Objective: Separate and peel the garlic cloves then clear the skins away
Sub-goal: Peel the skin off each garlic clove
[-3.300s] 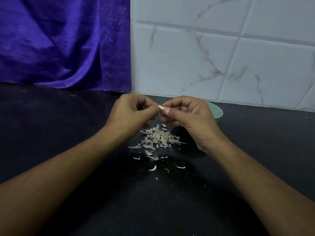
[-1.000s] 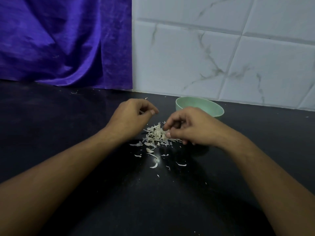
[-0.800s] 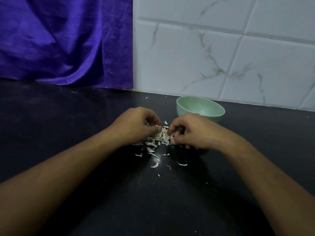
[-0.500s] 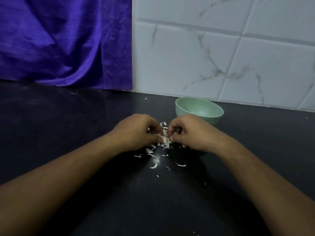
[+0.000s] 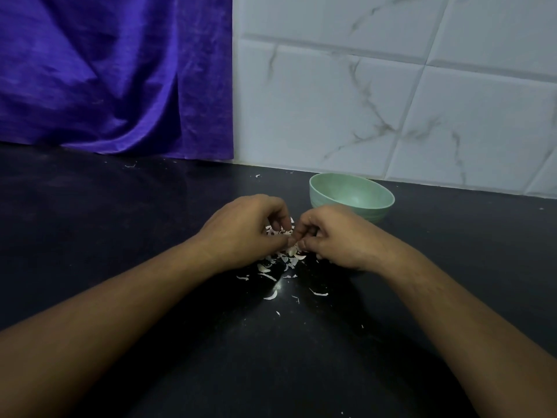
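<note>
The left hand (image 5: pixel 244 233) and the right hand (image 5: pixel 334 236) meet fingertip to fingertip over the garlic skins (image 5: pixel 291 254), which are heaped mid-surface (image 5: pixel 120 221). Both hands have their fingers curled down into the heap and are pinching skins. Loose flakes (image 5: pixel 271 295) lie toward the near edge. A green bowl (image 5: pixel 352 196) stands near the back edge, just beyond the right hand.
</note>
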The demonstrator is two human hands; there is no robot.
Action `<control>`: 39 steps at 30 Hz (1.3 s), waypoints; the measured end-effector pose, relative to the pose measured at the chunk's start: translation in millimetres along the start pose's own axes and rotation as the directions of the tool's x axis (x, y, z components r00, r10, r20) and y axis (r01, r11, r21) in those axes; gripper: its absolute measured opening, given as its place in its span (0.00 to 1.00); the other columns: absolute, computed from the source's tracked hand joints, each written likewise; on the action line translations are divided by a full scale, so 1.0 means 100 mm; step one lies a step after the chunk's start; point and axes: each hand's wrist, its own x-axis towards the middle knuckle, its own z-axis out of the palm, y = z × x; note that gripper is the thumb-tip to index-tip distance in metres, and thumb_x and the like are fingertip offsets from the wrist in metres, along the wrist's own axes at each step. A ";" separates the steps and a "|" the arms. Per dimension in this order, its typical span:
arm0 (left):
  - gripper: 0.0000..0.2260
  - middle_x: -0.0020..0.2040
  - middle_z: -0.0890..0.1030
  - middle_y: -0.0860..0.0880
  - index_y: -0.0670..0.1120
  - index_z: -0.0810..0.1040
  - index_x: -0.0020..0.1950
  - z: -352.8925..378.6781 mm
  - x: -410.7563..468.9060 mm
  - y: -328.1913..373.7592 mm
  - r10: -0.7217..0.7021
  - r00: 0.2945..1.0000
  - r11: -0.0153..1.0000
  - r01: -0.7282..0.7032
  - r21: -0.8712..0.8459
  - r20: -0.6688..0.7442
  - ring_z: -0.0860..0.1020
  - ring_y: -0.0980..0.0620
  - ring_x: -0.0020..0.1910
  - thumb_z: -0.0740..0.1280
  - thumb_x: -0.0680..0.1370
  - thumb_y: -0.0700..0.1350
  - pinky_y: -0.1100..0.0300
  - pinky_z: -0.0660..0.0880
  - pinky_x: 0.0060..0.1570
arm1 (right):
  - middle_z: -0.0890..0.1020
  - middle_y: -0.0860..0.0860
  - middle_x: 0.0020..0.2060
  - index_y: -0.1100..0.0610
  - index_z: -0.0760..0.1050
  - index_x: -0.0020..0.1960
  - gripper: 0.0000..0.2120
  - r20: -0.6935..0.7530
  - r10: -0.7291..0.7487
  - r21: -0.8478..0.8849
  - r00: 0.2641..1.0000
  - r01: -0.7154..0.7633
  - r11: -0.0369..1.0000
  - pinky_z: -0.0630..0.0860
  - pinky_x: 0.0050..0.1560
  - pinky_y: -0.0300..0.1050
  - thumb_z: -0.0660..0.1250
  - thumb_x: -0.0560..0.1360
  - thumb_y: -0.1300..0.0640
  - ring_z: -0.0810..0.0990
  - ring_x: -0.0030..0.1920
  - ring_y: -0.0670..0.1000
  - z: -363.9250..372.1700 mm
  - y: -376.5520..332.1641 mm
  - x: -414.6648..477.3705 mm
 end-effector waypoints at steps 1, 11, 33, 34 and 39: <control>0.08 0.43 0.80 0.59 0.57 0.81 0.48 0.00 0.00 0.01 0.021 1.000 1.000 -0.021 0.000 0.017 0.77 0.62 0.38 0.77 0.73 0.56 0.56 0.76 0.41 | 0.80 0.44 0.32 0.52 0.83 0.49 0.05 -0.010 0.002 -0.013 1.000 -0.003 1.000 0.73 0.32 0.33 0.70 0.79 0.60 0.78 0.30 0.38 -0.01 0.00 -0.01; 0.04 0.41 0.80 0.59 0.61 0.85 0.52 0.05 -0.02 0.02 0.065 0.993 0.990 -0.076 0.117 0.100 0.76 0.64 0.38 0.74 0.77 0.54 0.59 0.72 0.38 | 0.81 0.41 0.28 0.52 0.81 0.46 0.06 0.003 -0.010 0.018 1.000 0.010 1.000 0.75 0.32 0.35 0.69 0.79 0.60 0.80 0.28 0.40 -0.03 0.02 -0.01; 0.02 0.39 0.78 0.61 0.59 0.81 0.47 0.00 0.00 -0.01 -0.030 0.993 0.985 0.010 0.173 0.114 0.77 0.57 0.45 0.72 0.78 0.53 0.57 0.73 0.42 | 0.83 0.45 0.34 0.54 0.79 0.48 0.03 0.017 -0.016 0.141 1.000 0.013 0.990 0.78 0.33 0.37 0.69 0.80 0.59 0.83 0.34 0.43 -0.05 0.00 -0.03; 0.01 0.38 0.77 0.61 0.59 0.81 0.48 0.00 -0.01 -0.01 -0.028 0.993 0.984 0.007 0.180 0.115 0.76 0.57 0.44 0.72 0.79 0.53 0.58 0.71 0.41 | 0.84 0.48 0.36 0.54 0.78 0.48 0.04 0.005 0.000 0.199 1.000 -0.001 0.980 0.80 0.34 0.40 0.69 0.81 0.60 0.85 0.35 0.46 -0.05 0.00 -0.02; 0.05 0.38 0.77 0.61 0.58 0.80 0.49 -0.01 -0.02 0.03 -0.027 0.990 0.987 0.005 0.162 0.135 0.75 0.61 0.39 0.72 0.78 0.57 0.58 0.70 0.40 | 0.82 0.54 0.31 0.61 0.79 0.47 0.04 -0.046 0.047 0.499 0.998 -0.018 0.866 0.82 0.34 0.45 0.71 0.78 0.67 0.85 0.34 0.52 -0.03 0.02 0.00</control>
